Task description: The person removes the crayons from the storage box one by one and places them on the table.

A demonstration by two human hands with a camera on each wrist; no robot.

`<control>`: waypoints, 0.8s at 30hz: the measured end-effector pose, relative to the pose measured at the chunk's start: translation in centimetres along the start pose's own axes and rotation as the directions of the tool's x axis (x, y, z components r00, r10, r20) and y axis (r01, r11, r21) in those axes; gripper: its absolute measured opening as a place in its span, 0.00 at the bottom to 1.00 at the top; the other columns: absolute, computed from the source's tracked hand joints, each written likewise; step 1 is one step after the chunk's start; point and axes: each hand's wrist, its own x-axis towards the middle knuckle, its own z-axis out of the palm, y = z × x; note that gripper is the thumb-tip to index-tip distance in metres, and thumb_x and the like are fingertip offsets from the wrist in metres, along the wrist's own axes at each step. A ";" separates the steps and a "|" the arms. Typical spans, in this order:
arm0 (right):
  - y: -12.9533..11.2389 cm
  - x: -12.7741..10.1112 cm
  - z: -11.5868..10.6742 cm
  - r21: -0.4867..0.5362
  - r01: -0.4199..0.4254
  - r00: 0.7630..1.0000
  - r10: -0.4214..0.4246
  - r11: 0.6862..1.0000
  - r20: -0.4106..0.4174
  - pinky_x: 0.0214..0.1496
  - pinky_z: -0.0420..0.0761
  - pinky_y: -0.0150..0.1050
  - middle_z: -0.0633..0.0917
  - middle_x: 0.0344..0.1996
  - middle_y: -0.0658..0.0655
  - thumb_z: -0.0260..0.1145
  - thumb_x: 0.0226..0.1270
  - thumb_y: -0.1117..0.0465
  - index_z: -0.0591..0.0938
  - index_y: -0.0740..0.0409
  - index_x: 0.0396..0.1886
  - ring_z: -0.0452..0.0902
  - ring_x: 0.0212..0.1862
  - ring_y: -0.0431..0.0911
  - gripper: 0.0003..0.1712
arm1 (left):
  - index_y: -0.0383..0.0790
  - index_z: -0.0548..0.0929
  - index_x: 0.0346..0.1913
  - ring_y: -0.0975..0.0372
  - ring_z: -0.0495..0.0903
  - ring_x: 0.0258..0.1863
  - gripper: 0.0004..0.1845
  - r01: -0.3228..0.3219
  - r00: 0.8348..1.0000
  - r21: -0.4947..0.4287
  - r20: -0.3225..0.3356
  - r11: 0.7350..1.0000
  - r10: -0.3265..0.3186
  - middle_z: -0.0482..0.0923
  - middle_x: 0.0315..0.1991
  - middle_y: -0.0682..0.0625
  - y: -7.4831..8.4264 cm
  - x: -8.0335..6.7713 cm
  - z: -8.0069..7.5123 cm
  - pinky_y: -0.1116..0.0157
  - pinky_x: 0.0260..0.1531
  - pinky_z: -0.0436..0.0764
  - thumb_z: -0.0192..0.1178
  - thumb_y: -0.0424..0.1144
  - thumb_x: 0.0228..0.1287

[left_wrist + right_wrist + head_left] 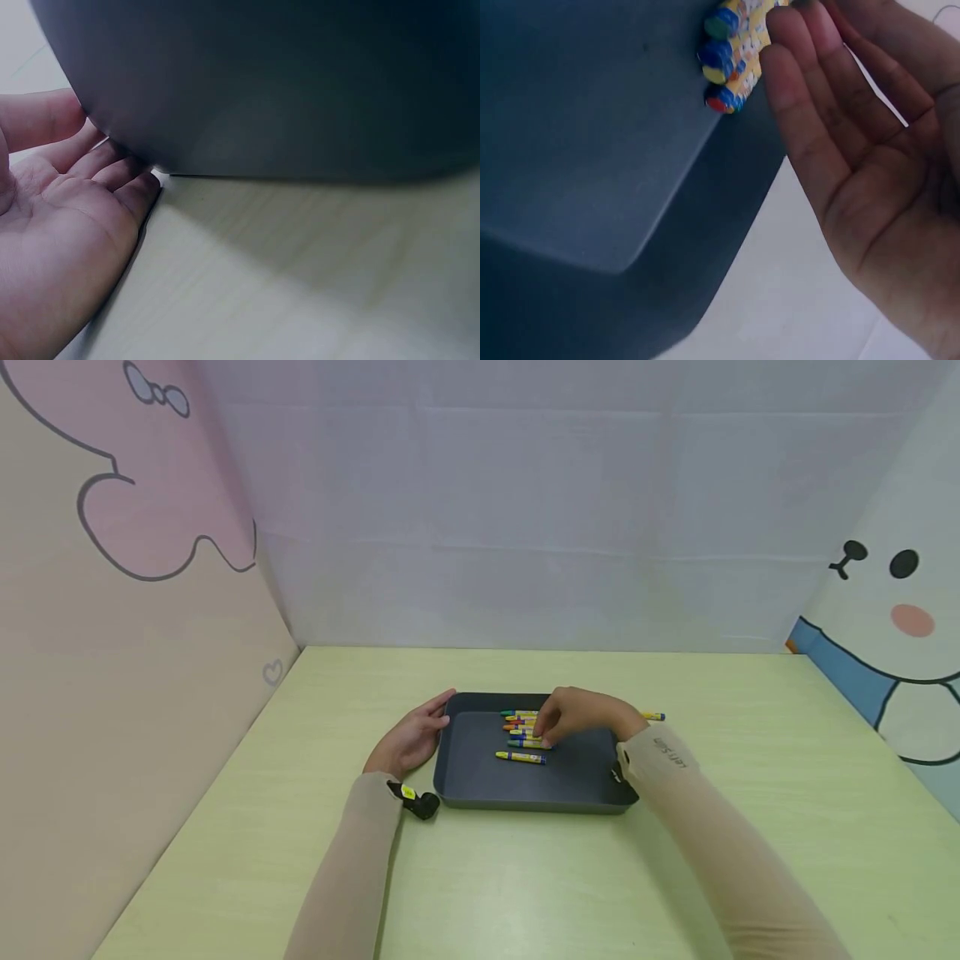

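Observation:
A shallow dark grey tray (480,785) stands on the table in the head view. Several crayons with yellow wrappers lie side by side in it, among them a green crayon (522,744); a yellow crayon (521,757) lies apart, nearer the front. My left hand (411,739) rests against the tray's back left corner, fingers fairly straight and thumb at the rim. Over the tray, my right hand (581,714) pinches the green crayon's right end between thumb and index finger. The right wrist view shows its other fingers (802,120) loosely bent beside the crayon ends (720,52).
Beyond my right wrist, another yellow-wrapped crayon (654,717) shows, partly hidden by the arm. The pale wooden table (525,877) meets a white cloth backdrop (540,527) behind, with cartoon-printed panels on the left and right.

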 end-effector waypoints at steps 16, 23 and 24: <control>-1.6 1.6 2.6 -0.106 -0.146 0.989 0.145 0.984 -0.014 0.38 0.80 0.36 0.85 0.34 0.50 0.74 0.55 0.63 0.87 0.54 0.37 0.78 0.33 0.40 0.09 | 0.42 0.45 0.77 0.59 0.42 0.76 0.33 0.001 1.000 -0.011 -0.006 1.000 -0.002 0.35 0.79 0.50 -0.1 0.2 -0.1 0.64 0.71 0.54 0.35 0.22 0.73; -1.9 1.7 3.1 -0.131 -0.181 0.983 0.177 0.975 -0.036 0.38 0.80 0.35 0.85 0.33 0.50 0.74 0.54 0.63 0.86 0.53 0.37 0.78 0.34 0.40 0.10 | 0.42 0.45 0.77 0.60 0.38 0.77 0.33 0.007 1.000 -0.026 -0.008 1.000 -0.007 0.33 0.79 0.52 -0.1 0.1 -0.1 0.59 0.74 0.43 0.35 0.21 0.72; -1.9 1.6 3.1 -0.128 -0.187 0.982 0.183 0.974 -0.038 0.38 0.80 0.35 0.85 0.33 0.50 0.74 0.54 0.63 0.86 0.53 0.37 0.78 0.34 0.40 0.10 | 0.42 0.45 0.77 0.60 0.38 0.77 0.33 0.008 1.000 -0.030 -0.009 1.000 -0.009 0.33 0.79 0.52 -0.1 0.1 -0.1 0.59 0.74 0.43 0.35 0.21 0.72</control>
